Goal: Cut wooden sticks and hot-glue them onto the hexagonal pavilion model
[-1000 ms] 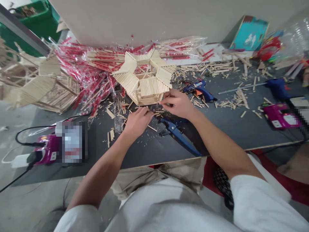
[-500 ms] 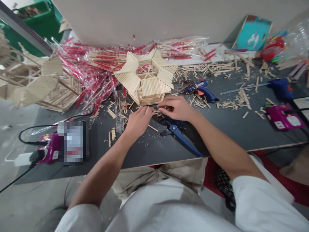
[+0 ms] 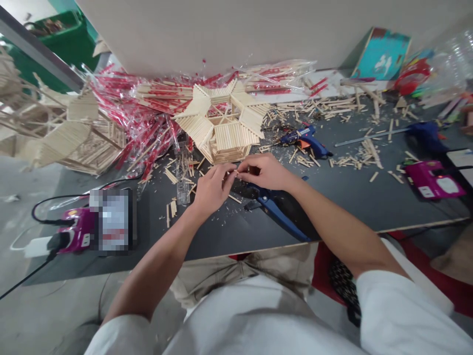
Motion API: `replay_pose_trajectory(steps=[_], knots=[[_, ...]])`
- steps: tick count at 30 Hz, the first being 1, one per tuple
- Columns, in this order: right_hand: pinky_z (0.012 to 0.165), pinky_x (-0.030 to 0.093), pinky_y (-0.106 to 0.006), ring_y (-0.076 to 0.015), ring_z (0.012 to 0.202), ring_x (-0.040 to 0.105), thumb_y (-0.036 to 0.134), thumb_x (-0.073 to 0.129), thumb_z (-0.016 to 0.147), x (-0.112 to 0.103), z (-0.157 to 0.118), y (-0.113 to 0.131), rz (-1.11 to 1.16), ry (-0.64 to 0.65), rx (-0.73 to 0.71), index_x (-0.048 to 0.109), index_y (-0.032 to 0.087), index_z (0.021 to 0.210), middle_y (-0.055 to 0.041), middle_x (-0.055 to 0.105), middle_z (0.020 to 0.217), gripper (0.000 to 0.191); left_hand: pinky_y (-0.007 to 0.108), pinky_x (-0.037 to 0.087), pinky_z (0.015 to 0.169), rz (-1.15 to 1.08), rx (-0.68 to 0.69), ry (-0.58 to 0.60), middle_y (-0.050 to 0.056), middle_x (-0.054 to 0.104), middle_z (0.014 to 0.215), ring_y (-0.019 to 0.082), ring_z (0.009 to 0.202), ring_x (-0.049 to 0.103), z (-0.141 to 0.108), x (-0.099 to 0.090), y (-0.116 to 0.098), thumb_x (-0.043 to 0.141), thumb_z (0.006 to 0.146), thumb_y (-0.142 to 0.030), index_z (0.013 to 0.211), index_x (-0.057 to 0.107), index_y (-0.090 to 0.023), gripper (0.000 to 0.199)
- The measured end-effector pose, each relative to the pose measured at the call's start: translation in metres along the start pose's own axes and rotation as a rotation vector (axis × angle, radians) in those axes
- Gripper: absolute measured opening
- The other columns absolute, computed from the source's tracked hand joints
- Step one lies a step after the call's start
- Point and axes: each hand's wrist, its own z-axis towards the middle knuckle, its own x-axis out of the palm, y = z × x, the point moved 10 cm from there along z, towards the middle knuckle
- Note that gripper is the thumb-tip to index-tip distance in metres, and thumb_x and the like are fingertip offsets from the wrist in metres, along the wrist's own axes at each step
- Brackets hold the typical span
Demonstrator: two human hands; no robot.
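Note:
In the head view my left hand (image 3: 213, 187) and my right hand (image 3: 268, 171) meet fingertip to fingertip, both pinched. A tiny pale bit shows between the fingers, too small to name. Just beyond them stands a star-shaped structure (image 3: 232, 137) of pale wooden sticks glued side by side, with an open middle. Under and beside my right hand lies a cutter with blue and black handles (image 3: 283, 219); my hands partly hide its head. A clear plastic ruler (image 3: 183, 185) lies left of my left hand, among short stick pieces (image 3: 172, 209).
A blue glue gun (image 3: 308, 140) rests to the right, amid scattered stick offcuts (image 3: 356, 157). Red-and-clear plastic wrappers (image 3: 125, 98) pile up behind. A larger stick structure (image 3: 70, 133) stands left. Purple power adapters (image 3: 78, 227) with cables sit near the left edge; another (image 3: 434, 180) sits right.
My fingertips have drawn together and slightly toward me, away from the structure's near edge. The small pale bit now shows between them. The structure stays in place.

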Motion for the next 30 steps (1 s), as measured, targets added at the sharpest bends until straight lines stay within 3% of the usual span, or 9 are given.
replay_pose_trajectory(steps=[8, 15, 20, 25, 30], knots=[[0.057, 0.040, -0.025, -0.0108, 0.059, 0.051, 0.041, 0.073, 0.095, 0.009, -0.002, -0.017, 0.313, 0.030, 0.172, 0.075, 0.017, 0.094, 0.0021, 0.065, 0.070, 0.024, 0.029, 0.056, 0.080, -0.052, -0.113, -0.006, 0.007, 0.078, 0.113, 0.018, 0.093, 0.075, -0.005, 0.006, 0.011, 0.056, 0.107, -0.036, 0.133, 0.060, -0.022, 0.029], [0.073, 0.053, -0.031, -0.0153, 0.074, 0.064, 0.044, 0.075, 0.092, 0.018, -0.003, -0.022, 0.510, 0.057, 0.243, 0.073, 0.018, 0.091, -0.0027, 0.074, 0.085, 0.026, 0.028, 0.055, 0.076, -0.056, -0.065, 0.087, 0.006, 0.076, 0.114, 0.016, 0.083, 0.073, -0.004, 0.012, 0.005, 0.068, 0.099, -0.033, 0.142, 0.057, -0.024, 0.046], [0.057, 0.044, -0.024, -0.0105, 0.059, 0.056, 0.047, 0.075, 0.093, 0.018, -0.002, -0.025, 0.485, 0.055, 0.275, 0.072, 0.018, 0.086, 0.0023, 0.065, 0.070, 0.030, 0.028, 0.055, 0.076, -0.103, -0.089, 0.072, 0.006, 0.076, 0.110, 0.015, 0.078, 0.071, -0.003, 0.011, 0.009, 0.068, 0.102, -0.041, 0.136, 0.064, -0.023, 0.038], [0.048, 0.041, -0.022, -0.0083, 0.049, 0.053, 0.051, 0.075, 0.094, 0.020, -0.003, -0.024, 0.503, 0.083, 0.296, 0.071, 0.018, 0.081, 0.0029, 0.065, 0.065, 0.036, 0.025, 0.053, 0.067, -0.400, -0.184, 0.013, 0.004, 0.078, 0.098, 0.015, 0.078, 0.070, 0.001, 0.008, 0.017, 0.074, 0.098, -0.041, 0.110, 0.077, -0.023, 0.021], [0.047, 0.044, -0.022, -0.0082, 0.050, 0.054, 0.052, 0.083, 0.088, 0.008, -0.004, -0.027, 0.581, 0.040, 0.331, 0.074, 0.018, 0.091, 0.0025, 0.067, 0.067, 0.035, 0.024, 0.052, 0.053, -0.830, -0.385, -0.049, 0.004, 0.075, 0.087, 0.011, 0.062, 0.063, 0.003, 0.011, 0.033, 0.082, 0.090, -0.050, 0.092, 0.076, -0.020, 0.031]])
